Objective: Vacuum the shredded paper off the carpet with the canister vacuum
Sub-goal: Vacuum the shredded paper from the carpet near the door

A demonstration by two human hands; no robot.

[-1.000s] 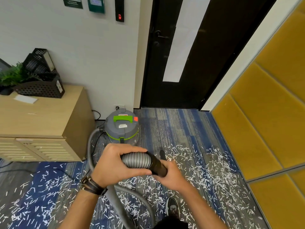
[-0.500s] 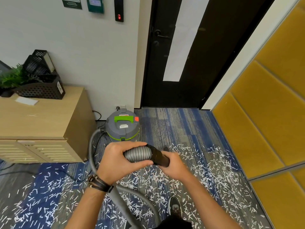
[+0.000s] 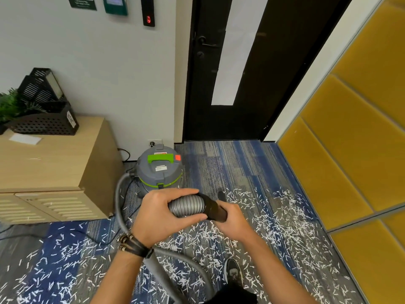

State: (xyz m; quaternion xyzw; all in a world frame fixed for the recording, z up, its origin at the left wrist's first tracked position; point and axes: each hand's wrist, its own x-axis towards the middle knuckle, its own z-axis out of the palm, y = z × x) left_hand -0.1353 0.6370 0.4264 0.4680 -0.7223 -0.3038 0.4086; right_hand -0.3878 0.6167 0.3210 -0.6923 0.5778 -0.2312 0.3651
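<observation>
Two hands on the hose end, and little is new. Vs. 1 s ago the pair has drifted slightly up-frame toward the canister vacuum [image 3: 158,170], grips unchanged. The shredded paper [image 3: 285,227] lies just as thick. My read: setup stage, no pickup begun, nothing cleared off the carpet [image 3: 230,163] yet.

L hand [image 3: 162,216] is wrapped round the ribbed grey hose [image 3: 186,206], fingers over the top. R hand [image 3: 233,220] is closed round the black cuff [image 3: 213,208] at the hose's tip. The hands nearly touch. Prob. twisting or seating the cuff; can't tell which.

Clock w/ 12 = the door [image 3: 219,62]: the hose end is held mid-air at centre. The canister stands upright just past it at 12, near the wall. Paper spreads from 2 round thru 6 to 8. Cabinet [image 3: 54,163] at 10, a shoe [image 3: 233,270] at 5.

Long axis of the hose end runs approx. 9-to-3, cuff end dipped a bit toward 4. The mouth faces 3–4 o'clk, hidden in the R palm and near level, not aimed at the floor. It'll need tipping down onto the paper before suction does any good.
</observation>
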